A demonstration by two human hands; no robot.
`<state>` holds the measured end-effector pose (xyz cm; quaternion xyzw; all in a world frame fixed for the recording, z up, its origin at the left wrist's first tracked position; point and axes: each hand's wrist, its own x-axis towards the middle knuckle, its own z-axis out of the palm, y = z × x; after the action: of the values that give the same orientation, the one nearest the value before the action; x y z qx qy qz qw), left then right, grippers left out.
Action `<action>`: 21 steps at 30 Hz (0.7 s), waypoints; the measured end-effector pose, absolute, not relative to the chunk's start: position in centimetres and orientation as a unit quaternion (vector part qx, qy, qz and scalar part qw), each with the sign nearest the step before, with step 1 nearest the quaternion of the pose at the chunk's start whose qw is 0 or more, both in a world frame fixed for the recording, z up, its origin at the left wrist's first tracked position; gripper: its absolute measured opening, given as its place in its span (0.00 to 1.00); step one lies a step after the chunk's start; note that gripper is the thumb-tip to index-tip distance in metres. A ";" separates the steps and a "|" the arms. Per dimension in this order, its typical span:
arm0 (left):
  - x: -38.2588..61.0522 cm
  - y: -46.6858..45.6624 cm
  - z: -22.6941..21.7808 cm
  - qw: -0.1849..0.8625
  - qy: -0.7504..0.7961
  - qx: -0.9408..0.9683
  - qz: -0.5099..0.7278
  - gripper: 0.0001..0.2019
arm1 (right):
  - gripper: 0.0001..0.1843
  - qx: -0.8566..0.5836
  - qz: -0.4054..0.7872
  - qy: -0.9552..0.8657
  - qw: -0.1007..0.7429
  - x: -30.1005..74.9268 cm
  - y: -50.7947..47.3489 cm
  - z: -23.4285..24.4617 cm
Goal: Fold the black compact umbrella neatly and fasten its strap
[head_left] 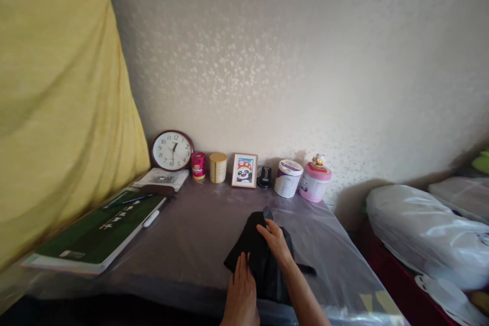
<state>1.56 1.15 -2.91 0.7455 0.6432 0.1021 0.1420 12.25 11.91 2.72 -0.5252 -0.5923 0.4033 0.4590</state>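
A black, soft fabric item [254, 244] with folds lies on the plastic-covered table [191, 244] in front of me. A dark strap [306, 269] sticks out at its right side, and a small dark tab [267, 212] rises from its top; what kind of item it is I cannot make out. My left hand [242, 285] rests on its lower left part, fingers stretched out and together. Near the top, my right hand [274, 238] has its thumb and bent fingers closed on the fabric, partly covering it.
Along the wall stand a clock [173, 151], a pink tin [198, 165], a yellow canister [218, 168], a framed panda picture [244, 170], a black object [265, 177], a white tub [288, 178] and a pink tub [315, 183]. A green book [95, 229] lies left; plastic-wrapped bundles [424, 229] sit right.
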 end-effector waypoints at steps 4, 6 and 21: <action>1.4 1.2 -2.8 0.152 0.641 0.746 0.097 0.39 | 0.22 -0.543 0.407 -0.605 0.417 11.3 13.0 1.5; 1.3 1.2 -2.5 0.148 0.647 0.741 0.103 0.38 | 0.22 -0.578 0.365 -0.625 0.378 11.1 13.3 1.2; -0.6 0.4 -0.2 0.071 0.574 0.774 0.258 0.16 | 0.18 -0.494 0.297 -0.784 0.230 9.7 11.9 3.3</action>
<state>-0.56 0.41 -0.18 0.7738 0.5741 0.2581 0.0710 9.68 11.94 3.29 -0.4940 -0.7842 0.2966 0.2301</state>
